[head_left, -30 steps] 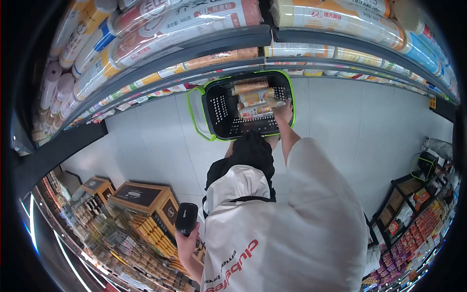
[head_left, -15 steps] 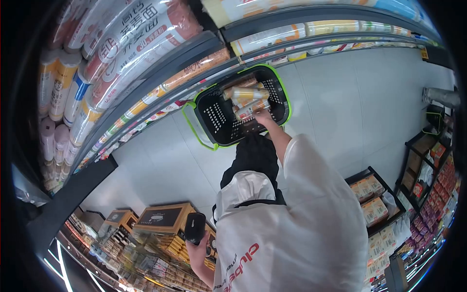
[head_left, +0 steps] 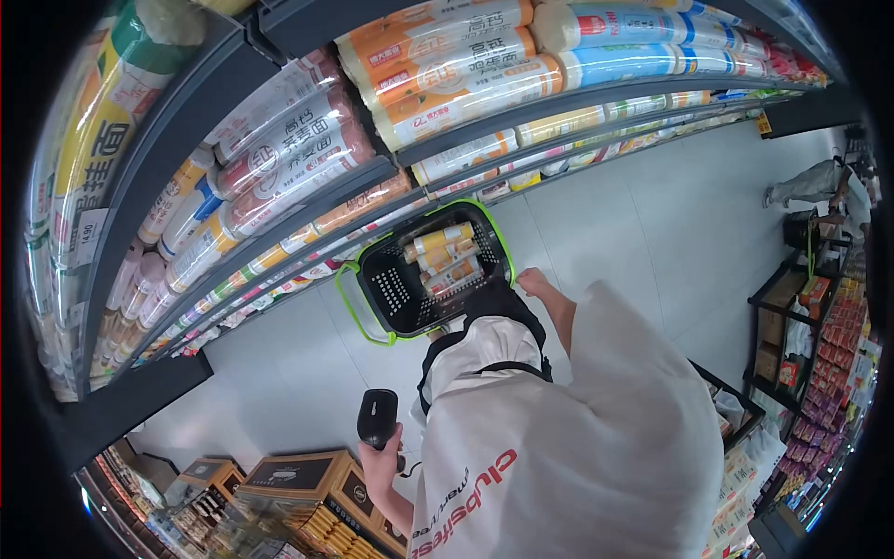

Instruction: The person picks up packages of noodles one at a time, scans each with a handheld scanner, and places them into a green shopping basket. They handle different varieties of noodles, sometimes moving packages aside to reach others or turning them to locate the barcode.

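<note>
My left hand (head_left: 380, 463) is wrapped round a black handheld barcode scanner (head_left: 377, 417), held low to the left of my body. My right hand (head_left: 534, 282) is just outside the right side of a black shopping basket (head_left: 400, 319) with a bright green rim, its fingers loosely bent and nothing visible in them. Several packs of dried noodles (head_left: 440, 240) lie side by side inside the basket. The basket's green handle (head_left: 348, 303) is folded out to the left. It stands on the floor in front of me, close against the shelves.
Shelves ahead hold wrapped noodle packs (head_left: 466, 98), with a shelf edge (head_left: 596, 114) overhanging the floor. Wooden display crates (head_left: 289, 473) stand behind me at left. Dark racks of goods (head_left: 778, 317) and another person (head_left: 819, 182) are to the right.
My right hand has left the noodle packs and come out of the basket to its right. My view has shifted, bringing more shelf into sight. The scanner stays in my left hand.
</note>
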Demonstrator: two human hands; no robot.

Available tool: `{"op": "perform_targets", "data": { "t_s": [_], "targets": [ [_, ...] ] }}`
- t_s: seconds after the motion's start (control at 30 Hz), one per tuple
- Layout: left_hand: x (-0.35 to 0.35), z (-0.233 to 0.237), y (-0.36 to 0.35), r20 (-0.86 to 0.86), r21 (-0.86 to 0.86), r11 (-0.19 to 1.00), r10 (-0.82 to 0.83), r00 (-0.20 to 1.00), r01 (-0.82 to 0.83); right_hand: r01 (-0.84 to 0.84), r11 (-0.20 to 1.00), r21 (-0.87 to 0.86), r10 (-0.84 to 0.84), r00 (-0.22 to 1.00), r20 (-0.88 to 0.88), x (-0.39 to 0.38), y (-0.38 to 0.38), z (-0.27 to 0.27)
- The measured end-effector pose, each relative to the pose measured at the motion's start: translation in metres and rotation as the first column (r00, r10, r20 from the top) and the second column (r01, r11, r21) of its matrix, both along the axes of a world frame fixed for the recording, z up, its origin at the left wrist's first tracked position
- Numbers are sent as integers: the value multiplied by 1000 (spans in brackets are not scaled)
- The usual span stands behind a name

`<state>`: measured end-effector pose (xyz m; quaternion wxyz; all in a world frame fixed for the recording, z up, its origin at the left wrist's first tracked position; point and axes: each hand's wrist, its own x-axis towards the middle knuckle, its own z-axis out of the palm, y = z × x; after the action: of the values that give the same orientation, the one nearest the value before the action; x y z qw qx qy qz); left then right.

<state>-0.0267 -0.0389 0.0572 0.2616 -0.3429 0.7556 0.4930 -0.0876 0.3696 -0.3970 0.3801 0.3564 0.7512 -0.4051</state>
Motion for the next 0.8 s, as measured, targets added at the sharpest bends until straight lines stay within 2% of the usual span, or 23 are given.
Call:
{"op": "perform_targets", "data": {
  "t_s": [0.17, 0.27, 0.37, 0.43, 0.5, 0.57, 0.63, 0.67, 0.7, 0.73, 0.8],
  "targets": [
    [-3, -14, 20, -60, 1, 998, -59, 996, 59, 151, 988, -11, -151, 984, -92, -7, 59, 20],
    [-9, -20, 31, -102, 10, 995, -97, 990, 98, 232, 971, -55, -238, 944, -227, -34, 72, 55],
    [-16, -25, 44, -148, 16, 990, -139, 979, 143, 152, 988, -38, -152, 872, -466, -75, 88, 93],
    [-20, -26, 52, -158, 9, 983, -179, 971, 183, 225, 972, -61, -212, 748, -628, -104, 96, 110],
    [-26, -25, 59, -157, -12, 974, -224, 962, 225, 200, 973, 118, -25, 593, -805, -136, 103, 148],
    [-30, -19, 67, -187, -2, 971, -234, 954, 237, 241, 941, 236, 102, 463, -880, -165, 107, 199],
    [-32, -18, 70, -210, -1, 968, -245, 947, 250, 338, 884, 323, 148, 452, -880, -201, 115, 212],
    [-31, -20, 69, -219, -4, 967, -251, 943, 256, 404, 913, 61, -187, 545, -817, -221, 116, 226],
    [-29, -20, 68, -226, -7, 966, -254, 941, 259, 491, 851, -187, -486, 598, -638, -241, 116, 248],
    [-27, -20, 67, -223, -13, 968, -247, 943, 251, 591, 706, -390, -708, 603, -368, -260, 120, 262],
    [-21, -19, 66, -219, -25, 972, -233, 947, 234, 654, 497, -571, -862, 450, -234, -304, 132, 225]
  ]
}}
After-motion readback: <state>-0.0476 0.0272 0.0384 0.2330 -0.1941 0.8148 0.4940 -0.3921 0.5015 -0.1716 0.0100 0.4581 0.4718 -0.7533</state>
